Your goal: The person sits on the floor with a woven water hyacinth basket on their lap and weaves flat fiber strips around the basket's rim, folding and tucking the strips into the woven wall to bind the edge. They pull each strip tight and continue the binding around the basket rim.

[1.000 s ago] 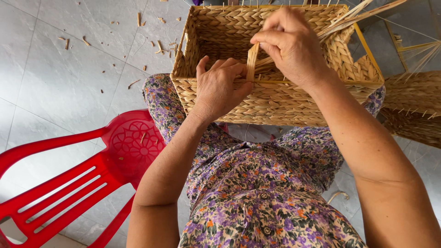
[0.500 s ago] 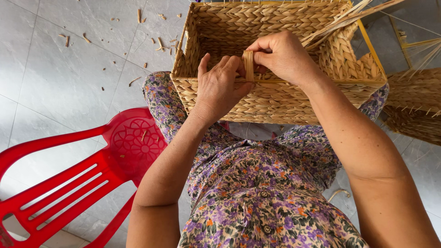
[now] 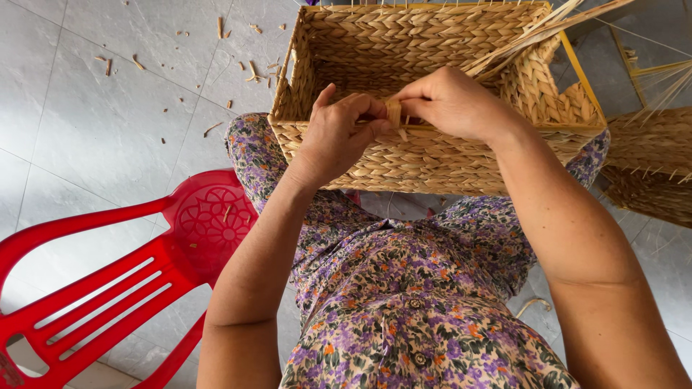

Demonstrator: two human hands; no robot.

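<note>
— What lies to the left?
— A red plastic chair (image 3: 108, 281) on the grey tiled floor (image 3: 94, 122), with fibre scraps (image 3: 249, 68) scattered farther off.
— And the hands?
— The left hand (image 3: 335, 137) and right hand (image 3: 450, 104) meet at the near rim of the woven basket (image 3: 432, 43) resting on the lap, fingers pinching a flat straw strand (image 3: 393, 113).
— How far along?
— Walls look woven; loose strands (image 3: 537, 32) at the right corner suggest the rim remains unfinished.

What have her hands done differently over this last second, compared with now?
The right hand has come down from above the basket to its near rim, bringing the pale fibre strip with it. The left hand has closed its fingers onto the strip. The basket stays on the lap, the red chair unmoved.
</note>
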